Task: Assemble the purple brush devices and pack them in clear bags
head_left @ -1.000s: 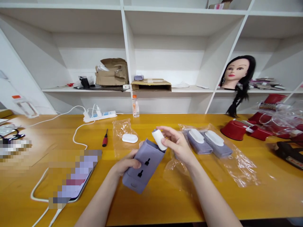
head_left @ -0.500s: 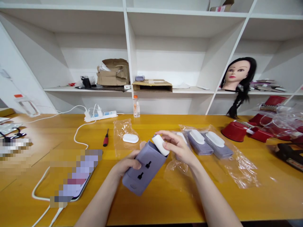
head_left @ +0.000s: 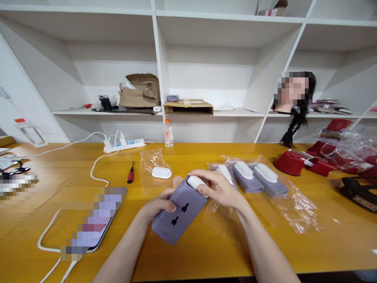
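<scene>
Bracing the purple case [head_left: 175, 216] above the table [head_left: 188, 261], the left hand [head_left: 159, 204] grips its 10 o'clock side, thumb pressed on the slotted face. The right hand [head_left: 222, 188] pinches the white piece [head_left: 194, 182] at the case's 1 o'clock end, the piece partly inside the opening. Taking the case as dial centre, a loose white oval [head_left: 161, 173] lies at 11 o'clock, a screwdriver [head_left: 130, 175] at 10, and wrapped purple units [head_left: 249, 182] between 2 and 3. Handling assessment: the case appears light and stiff, its smooth shell moderately slippery; fragility appears low, though the rim merits care. Recommended hold: long sides for the case, outer edges for the white piece.
</scene>
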A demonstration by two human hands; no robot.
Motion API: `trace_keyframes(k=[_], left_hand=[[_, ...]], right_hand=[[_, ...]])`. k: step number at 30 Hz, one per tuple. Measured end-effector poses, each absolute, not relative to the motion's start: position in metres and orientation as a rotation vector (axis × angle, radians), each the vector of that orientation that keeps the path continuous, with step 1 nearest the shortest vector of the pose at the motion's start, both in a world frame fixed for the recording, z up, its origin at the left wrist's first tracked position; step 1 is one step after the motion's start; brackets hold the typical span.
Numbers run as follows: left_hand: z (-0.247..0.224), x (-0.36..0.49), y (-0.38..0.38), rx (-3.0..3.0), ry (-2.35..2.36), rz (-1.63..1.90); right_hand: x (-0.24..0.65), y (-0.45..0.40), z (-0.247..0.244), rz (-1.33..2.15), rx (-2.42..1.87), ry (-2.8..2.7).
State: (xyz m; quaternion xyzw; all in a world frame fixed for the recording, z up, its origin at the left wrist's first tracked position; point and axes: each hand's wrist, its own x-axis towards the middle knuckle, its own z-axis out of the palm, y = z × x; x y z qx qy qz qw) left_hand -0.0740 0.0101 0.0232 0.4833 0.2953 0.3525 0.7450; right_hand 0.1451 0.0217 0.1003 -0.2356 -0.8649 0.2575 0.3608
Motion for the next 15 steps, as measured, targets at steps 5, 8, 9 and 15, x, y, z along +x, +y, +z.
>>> trace_keyframes(k=[5,8,9,15], left_hand=[[0.0241,-0.0718,0.0081,1.018,0.602,0.783],[0.0253,-0.0713,0.0056,0.998,0.582,0.793],[0.0258,-0.0714,0.0047,0.994,0.576,0.795],[0.0250,-0.0731,0.0043,0.966,0.534,0.767]], right_hand=[[0.1451,0.0200,0.1002,0.666,-0.603,-2.214],[0.1444,0.0183,0.0994,0.656,-0.587,-2.206],[0.1442,0.0176,0.0991,0.652,-0.580,-2.209],[0.1429,0.0155,0.0956,0.585,-0.589,-2.271]])
